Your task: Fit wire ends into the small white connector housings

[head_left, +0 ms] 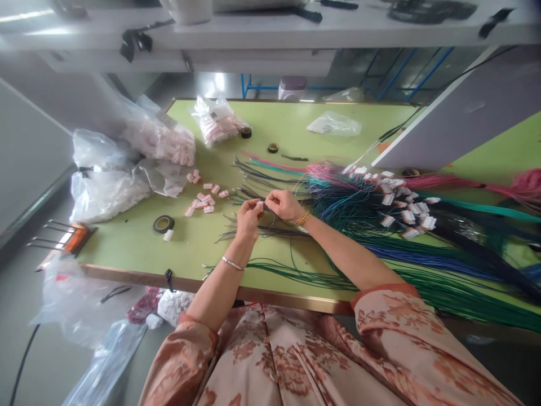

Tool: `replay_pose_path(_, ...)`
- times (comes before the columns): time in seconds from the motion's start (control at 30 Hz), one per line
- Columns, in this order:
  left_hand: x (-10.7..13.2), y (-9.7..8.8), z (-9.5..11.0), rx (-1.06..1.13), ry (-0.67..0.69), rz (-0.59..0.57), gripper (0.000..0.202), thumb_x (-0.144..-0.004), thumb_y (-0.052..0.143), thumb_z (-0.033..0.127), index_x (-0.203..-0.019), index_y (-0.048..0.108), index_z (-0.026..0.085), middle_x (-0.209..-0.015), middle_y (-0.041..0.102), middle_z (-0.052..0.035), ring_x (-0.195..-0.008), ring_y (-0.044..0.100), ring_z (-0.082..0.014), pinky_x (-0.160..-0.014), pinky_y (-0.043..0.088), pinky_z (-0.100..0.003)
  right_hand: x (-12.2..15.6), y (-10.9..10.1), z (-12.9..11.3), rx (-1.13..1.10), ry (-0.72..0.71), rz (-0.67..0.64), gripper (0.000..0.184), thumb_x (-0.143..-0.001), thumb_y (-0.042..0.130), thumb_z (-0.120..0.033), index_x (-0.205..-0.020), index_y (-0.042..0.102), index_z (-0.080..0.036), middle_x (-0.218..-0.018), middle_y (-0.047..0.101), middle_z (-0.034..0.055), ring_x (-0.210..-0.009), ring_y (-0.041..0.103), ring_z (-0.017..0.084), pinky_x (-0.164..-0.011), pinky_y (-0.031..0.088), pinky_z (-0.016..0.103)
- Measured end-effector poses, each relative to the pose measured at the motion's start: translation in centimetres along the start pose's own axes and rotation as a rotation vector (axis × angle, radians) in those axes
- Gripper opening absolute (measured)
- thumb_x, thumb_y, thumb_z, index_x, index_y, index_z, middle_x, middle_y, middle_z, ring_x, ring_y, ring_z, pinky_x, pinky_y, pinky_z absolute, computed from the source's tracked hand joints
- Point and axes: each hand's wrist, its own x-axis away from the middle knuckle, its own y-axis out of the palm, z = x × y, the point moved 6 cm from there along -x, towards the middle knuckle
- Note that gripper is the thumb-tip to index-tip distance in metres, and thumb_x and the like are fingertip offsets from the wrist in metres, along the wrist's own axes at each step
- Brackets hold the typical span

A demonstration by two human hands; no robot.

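My left hand (249, 219) pinches a small white and pink connector housing (260, 205) between thumb and fingers. Close against it on the right, my right hand (286, 206) is closed on a thin dark wire (270, 216), whose end is hidden by the fingers. Beneath and beyond both hands fan out dark wires (253, 172) with small metal tips. To the left lie several loose connector housings (203, 201). On the right, a tangle of teal and dark wires (333, 197) carries many white connectors (408, 216).
Green wires (291, 269) run along the front of the green table (139, 248). Tape rolls (163, 224) lie on it, with a black cutter (295, 158) farther back. Plastic bags (164, 138) of connectors crowd the left and back. A shelf (253, 35) spans above; a grey panel (460, 113) stands right.
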Motion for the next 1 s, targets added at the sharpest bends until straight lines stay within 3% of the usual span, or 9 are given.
replay_pose_path(0.13,0.2,0.1,0.0,0.017,0.005,0.004,0.024,-0.062,0.077,0.023,-0.082,0.065,0.017,-0.072,0.061,0.0016,-0.063,0.053,-0.007,-0.062,0.04,-0.021,-0.1,0.1,0.1,-0.081,0.055,0.03,0.021,-0.075,0.055,-0.034,-0.065,0.056,-0.015,-0.06,0.058,0.0011,-0.054,0.045,0.01,-0.052,0.035,0.022)
replay_pose_path(0.27,0.4,0.3,-0.1,-0.038,0.048,-0.01,0.021,-0.064,0.076,0.022,-0.08,0.064,0.017,-0.069,0.06,0.002,-0.062,0.051,-0.0073,-0.062,0.039,-0.022,0.3,0.1,-0.7,0.018,-0.023,0.039,0.017,-0.075,0.057,-0.031,-0.066,0.057,-0.016,-0.057,0.056,-0.0005,-0.052,0.042,0.009,-0.05,0.031,0.023)
replay_pose_path(0.47,0.0,0.2,-0.3,0.02,0.0,-0.001,0.022,-0.062,0.076,0.022,-0.08,0.063,0.017,-0.072,0.061,0.0012,-0.065,0.053,-0.0085,-0.066,0.04,-0.024,0.2,-0.1,0.1,0.011,-0.024,0.004,0.019,-0.079,0.055,-0.03,-0.073,0.062,-0.014,-0.065,0.063,0.0018,-0.056,0.048,0.01,-0.055,0.036,0.023)
replay_pose_path(0.63,0.2,0.0,-0.1,0.007,0.0,0.013,0.022,-0.062,0.076,0.023,-0.081,0.064,0.017,-0.074,0.063,0.0002,-0.067,0.054,-0.0089,-0.068,0.041,-0.024,0.3,-0.1,-0.2,0.076,-0.079,-0.034,0.017,-0.079,0.054,-0.028,-0.073,0.063,-0.015,-0.061,0.06,0.0001,-0.054,0.045,0.01,-0.055,0.034,0.023)
replay_pose_path(0.87,0.4,0.0,-0.1,-0.085,0.013,0.018,0.019,-0.062,0.077,0.02,-0.076,0.065,0.016,-0.066,0.06,0.0016,-0.062,0.052,-0.0085,-0.065,0.041,-0.025,0.9,0.2,-1.3,0.264,-0.091,0.004,0.016,-0.079,0.054,-0.026,-0.067,0.058,-0.017,-0.063,0.059,0.0025,-0.057,0.044,0.012,-0.057,0.029,0.025)
replay_pose_path(1.0,0.3,0.0,0.4,-0.033,0.012,0.027,0.019,-0.061,0.077,0.019,-0.076,0.066,0.016,-0.07,0.063,0.0005,-0.065,0.055,-0.0096,-0.069,0.044,-0.025,0.9,-0.3,-1.3,0.253,-0.072,0.004,0.016,-0.08,0.057,-0.032,-0.074,0.058,-0.018,-0.063,0.057,0.0004,-0.057,0.043,0.012,-0.057,0.029,0.025)
